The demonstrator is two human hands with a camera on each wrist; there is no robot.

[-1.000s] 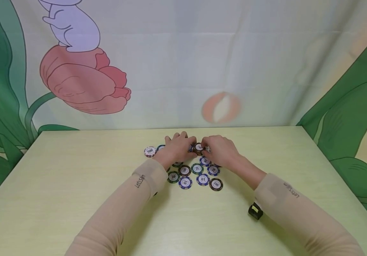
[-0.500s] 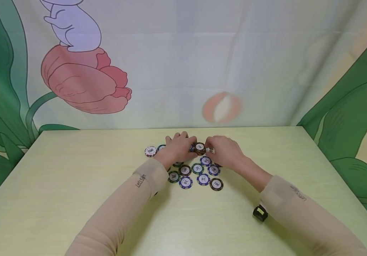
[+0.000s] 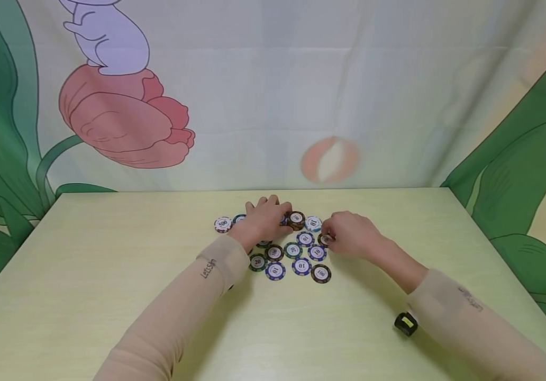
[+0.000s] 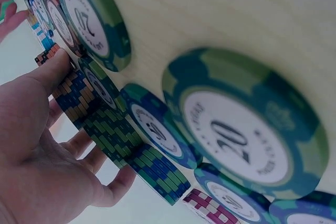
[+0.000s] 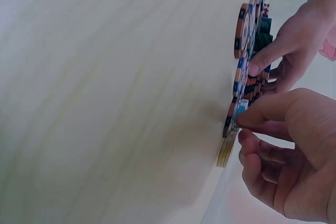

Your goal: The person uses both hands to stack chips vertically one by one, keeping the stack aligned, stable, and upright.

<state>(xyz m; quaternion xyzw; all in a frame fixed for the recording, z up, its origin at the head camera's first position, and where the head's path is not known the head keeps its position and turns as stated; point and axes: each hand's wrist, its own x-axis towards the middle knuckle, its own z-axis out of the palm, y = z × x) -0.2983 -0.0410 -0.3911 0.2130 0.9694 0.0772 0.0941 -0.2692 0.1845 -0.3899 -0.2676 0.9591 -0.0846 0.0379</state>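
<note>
In the head view my left hand (image 3: pixel 264 220) lies over stacked poker chips in the back row. The left wrist view shows its thumb on the front of a brown stack (image 4: pixel 81 93) and its fingers behind the green stack (image 4: pixel 113 132), holding the row between them. To its right a light-blue chip (image 3: pixel 313 224) marked 10 lies flat on the row. My right hand (image 3: pixel 354 234) has curled fingers, with its fingertips at a brown chip (image 3: pixel 324 239). Whether they pinch it cannot be told. The right wrist view shows yellow-edged chips (image 5: pixel 226 153) just beneath those fingers.
Loose chips lie flat before the row, among them a brown 100 chip (image 3: pixel 321 273) and a blue 10 chip (image 3: pixel 275 271). A white 500 chip (image 3: pixel 223 224) sits at the left end. A black device with a yellow label (image 3: pixel 406 323) hangs by the right sleeve.
My right hand has let go of the light-blue chip, which was tilted in its fingers and now lies flat. That hand has moved right and nearer, to the brown chip. The left hand stays put.
</note>
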